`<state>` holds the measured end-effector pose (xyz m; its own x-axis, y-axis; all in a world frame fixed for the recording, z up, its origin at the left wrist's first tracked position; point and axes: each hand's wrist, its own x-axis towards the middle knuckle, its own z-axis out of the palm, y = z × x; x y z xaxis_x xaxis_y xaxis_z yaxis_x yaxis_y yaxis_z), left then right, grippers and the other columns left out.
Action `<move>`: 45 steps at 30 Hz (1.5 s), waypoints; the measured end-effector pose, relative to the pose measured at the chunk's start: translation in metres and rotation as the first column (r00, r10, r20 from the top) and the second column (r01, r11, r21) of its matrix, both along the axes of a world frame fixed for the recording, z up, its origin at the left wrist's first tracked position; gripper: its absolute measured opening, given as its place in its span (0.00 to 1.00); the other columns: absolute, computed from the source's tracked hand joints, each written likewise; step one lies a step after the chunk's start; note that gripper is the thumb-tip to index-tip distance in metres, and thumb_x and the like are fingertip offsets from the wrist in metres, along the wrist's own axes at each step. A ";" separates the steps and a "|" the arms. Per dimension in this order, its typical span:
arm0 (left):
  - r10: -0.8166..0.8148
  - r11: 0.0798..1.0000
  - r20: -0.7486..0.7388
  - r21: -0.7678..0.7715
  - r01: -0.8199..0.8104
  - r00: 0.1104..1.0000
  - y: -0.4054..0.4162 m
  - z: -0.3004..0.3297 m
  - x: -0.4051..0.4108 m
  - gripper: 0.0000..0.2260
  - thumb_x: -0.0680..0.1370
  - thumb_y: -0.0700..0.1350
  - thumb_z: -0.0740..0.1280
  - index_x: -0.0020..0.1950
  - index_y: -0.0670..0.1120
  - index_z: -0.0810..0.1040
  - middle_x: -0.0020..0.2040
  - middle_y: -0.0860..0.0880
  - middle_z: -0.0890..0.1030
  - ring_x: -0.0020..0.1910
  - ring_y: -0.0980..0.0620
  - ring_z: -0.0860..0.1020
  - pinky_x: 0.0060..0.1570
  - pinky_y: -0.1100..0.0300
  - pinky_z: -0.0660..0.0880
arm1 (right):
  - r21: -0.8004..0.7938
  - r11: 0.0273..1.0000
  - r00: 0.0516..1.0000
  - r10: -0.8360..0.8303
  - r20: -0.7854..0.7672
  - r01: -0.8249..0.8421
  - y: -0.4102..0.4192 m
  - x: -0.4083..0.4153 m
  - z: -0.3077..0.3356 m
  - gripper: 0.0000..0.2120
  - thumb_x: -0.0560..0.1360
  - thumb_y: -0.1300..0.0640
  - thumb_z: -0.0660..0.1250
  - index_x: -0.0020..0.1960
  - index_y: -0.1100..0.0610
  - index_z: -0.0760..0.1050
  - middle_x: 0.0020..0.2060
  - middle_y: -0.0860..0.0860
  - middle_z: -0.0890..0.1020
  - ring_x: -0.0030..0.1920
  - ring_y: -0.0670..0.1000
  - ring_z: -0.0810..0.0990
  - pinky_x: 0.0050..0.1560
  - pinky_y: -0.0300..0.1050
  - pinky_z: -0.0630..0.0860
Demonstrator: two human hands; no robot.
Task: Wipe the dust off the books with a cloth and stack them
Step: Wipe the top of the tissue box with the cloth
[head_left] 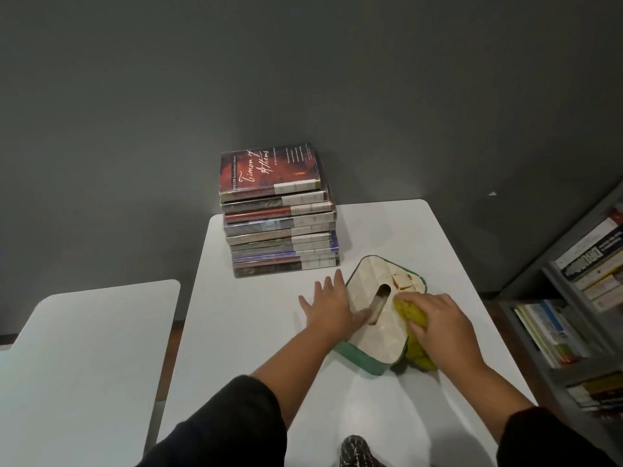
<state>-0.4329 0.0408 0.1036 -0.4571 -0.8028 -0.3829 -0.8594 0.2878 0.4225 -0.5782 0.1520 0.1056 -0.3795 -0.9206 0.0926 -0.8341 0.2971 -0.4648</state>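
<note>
A cream-covered book (377, 321) with a green edge and a slot-shaped cutout lies flat on the white table (256, 332), right of centre. My left hand (328, 306) rests spread on its left edge, thumb reaching toward the cutout. My right hand (438, 320) grips a yellow-green cloth (413, 315) and presses it on the book's right side; part of the cloth hangs past the near right corner. A stack of several books (279, 227) stands at the table's far edge, a dark red one on top.
A second white table (87, 358) sits to the left across a narrow gap. A grey shelf (573, 315) full of books stands at the right. A dark grey wall lies behind. A patterned dark item (355, 449) shows at the bottom edge.
</note>
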 end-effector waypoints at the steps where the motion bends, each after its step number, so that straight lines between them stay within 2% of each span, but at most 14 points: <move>1: -0.043 0.999 0.036 -0.003 0.043 0.998 0.008 0.002 -0.002 0.49 0.72 0.65 0.66 0.78 0.46 0.39 0.79 0.45 0.46 0.77 0.43 0.44 0.71 0.37 0.43 | -0.008 1.000 1.000 -0.015 0.004 0.015 0.000 -0.001 -0.001 0.19 0.69 0.61 0.73 0.57 0.48 0.78 0.46 0.49 0.80 0.50 0.52 0.76 0.43 0.40 0.70; 4: -0.157 0.987 0.145 0.010 0.157 0.977 0.031 0.000 -0.005 0.60 0.65 0.71 0.67 0.75 0.41 0.31 0.76 0.41 0.32 0.74 0.39 0.32 0.69 0.35 0.38 | -0.005 0.999 0.998 -0.051 0.026 0.051 0.001 0.000 0.000 0.18 0.69 0.60 0.72 0.57 0.48 0.78 0.45 0.50 0.80 0.49 0.53 0.76 0.43 0.40 0.69; 7: -0.185 0.981 0.209 -0.019 0.193 0.960 0.035 -0.005 -0.006 0.63 0.64 0.73 0.67 0.74 0.39 0.29 0.74 0.39 0.28 0.71 0.37 0.27 0.68 0.33 0.37 | 0.068 0.996 0.997 -0.057 0.048 0.053 0.002 0.002 0.005 0.17 0.72 0.56 0.70 0.60 0.46 0.76 0.43 0.48 0.74 0.47 0.50 0.73 0.45 0.39 0.70; 11: -0.240 0.966 0.253 -0.029 0.256 0.937 0.026 -0.001 -0.008 0.60 0.67 0.65 0.71 0.74 0.40 0.28 0.74 0.39 0.29 0.73 0.39 0.29 0.69 0.33 0.39 | 0.097 0.995 0.997 -0.025 0.077 0.017 0.008 0.011 0.005 0.16 0.73 0.53 0.69 0.60 0.44 0.75 0.44 0.46 0.71 0.44 0.45 0.70 0.46 0.35 0.69; 14: -0.271 0.959 0.247 -0.008 0.282 0.930 0.020 0.004 -0.009 0.59 0.68 0.60 0.73 0.73 0.42 0.27 0.75 0.40 0.29 0.73 0.40 0.30 0.69 0.33 0.40 | 0.083 0.996 0.996 0.007 0.091 -0.015 0.012 0.021 0.004 0.16 0.72 0.54 0.69 0.60 0.44 0.76 0.45 0.46 0.72 0.46 0.47 0.71 0.46 0.35 0.68; 19: -0.221 0.973 0.276 -0.009 0.232 0.935 0.015 0.000 -0.014 0.62 0.67 0.64 0.73 0.72 0.42 0.25 0.74 0.40 0.29 0.73 0.39 0.29 0.69 0.33 0.40 | 0.076 0.994 0.994 0.071 0.086 -0.078 0.017 0.035 0.001 0.18 0.71 0.55 0.70 0.60 0.44 0.75 0.50 0.48 0.77 0.52 0.49 0.73 0.48 0.38 0.70; 23: -0.253 0.961 0.292 -0.031 0.274 0.922 0.010 -0.001 -0.010 0.61 0.66 0.66 0.72 0.74 0.42 0.29 0.77 0.42 0.36 0.76 0.43 0.34 0.70 0.36 0.39 | 0.066 0.987 0.989 0.143 0.018 -0.144 0.020 0.034 0.000 0.20 0.68 0.60 0.72 0.59 0.47 0.77 0.52 0.45 0.78 0.56 0.48 0.72 0.48 0.36 0.67; 25: -0.267 0.956 0.280 -0.041 0.289 0.922 0.009 -0.001 -0.008 0.61 0.65 0.66 0.72 0.75 0.42 0.31 0.78 0.42 0.38 0.76 0.43 0.36 0.70 0.37 0.39 | 0.065 0.992 0.994 0.110 -0.002 -0.110 0.017 0.022 -0.001 0.23 0.66 0.65 0.73 0.57 0.48 0.78 0.52 0.45 0.76 0.54 0.48 0.71 0.47 0.38 0.69; 29: -0.270 0.950 0.263 -0.081 0.300 0.926 0.010 -0.002 -0.006 0.61 0.64 0.65 0.73 0.76 0.43 0.32 0.78 0.43 0.40 0.77 0.43 0.39 0.72 0.37 0.40 | 0.056 0.998 0.998 -0.018 -0.067 0.022 0.000 -0.010 0.002 0.24 0.62 0.70 0.73 0.53 0.49 0.80 0.47 0.47 0.76 0.49 0.50 0.71 0.38 0.42 0.71; 32: -0.266 0.949 0.259 -0.097 0.299 0.928 0.010 -0.003 -0.007 0.61 0.64 0.67 0.72 0.76 0.43 0.33 0.78 0.43 0.41 0.77 0.42 0.40 0.72 0.38 0.40 | 0.078 0.996 0.992 -0.032 -0.124 0.042 -0.001 -0.002 0.004 0.23 0.64 0.68 0.72 0.54 0.49 0.79 0.49 0.49 0.77 0.50 0.52 0.71 0.40 0.42 0.71; 36: -0.322 0.925 0.259 -0.121 0.361 0.911 0.009 -0.005 -0.006 0.61 0.63 0.68 0.72 0.76 0.43 0.33 0.78 0.44 0.42 0.77 0.42 0.40 0.72 0.38 0.40 | 0.123 0.990 0.995 0.077 -0.067 -0.068 0.016 0.021 0.004 0.19 0.72 0.61 0.69 0.59 0.44 0.75 0.54 0.44 0.75 0.53 0.46 0.68 0.47 0.36 0.69; 39: -0.352 0.912 0.251 -0.123 0.390 0.902 0.009 -0.003 -0.006 0.60 0.65 0.65 0.73 0.77 0.43 0.34 0.78 0.44 0.42 0.77 0.43 0.40 0.72 0.38 0.40 | 0.128 0.991 1.000 0.027 -0.007 -0.026 0.004 0.005 0.007 0.19 0.71 0.63 0.67 0.56 0.44 0.76 0.50 0.45 0.75 0.52 0.47 0.69 0.45 0.40 0.70; 42: -0.340 0.919 0.245 -0.118 0.376 0.908 0.009 -0.002 -0.006 0.59 0.65 0.64 0.74 0.77 0.44 0.34 0.78 0.45 0.42 0.77 0.43 0.40 0.73 0.38 0.40 | 0.118 0.991 0.992 -0.053 -0.117 0.067 -0.019 -0.010 0.009 0.16 0.72 0.63 0.66 0.56 0.46 0.75 0.49 0.47 0.76 0.52 0.50 0.71 0.42 0.42 0.71; 45: -0.327 0.921 0.252 -0.131 0.367 0.911 0.010 -0.002 -0.006 0.59 0.64 0.64 0.73 0.77 0.44 0.35 0.78 0.44 0.44 0.77 0.43 0.42 0.73 0.39 0.42 | 0.148 0.984 0.970 -0.060 -0.234 0.096 -0.027 -0.010 0.010 0.15 0.75 0.58 0.64 0.60 0.48 0.73 0.52 0.48 0.76 0.53 0.50 0.71 0.44 0.41 0.72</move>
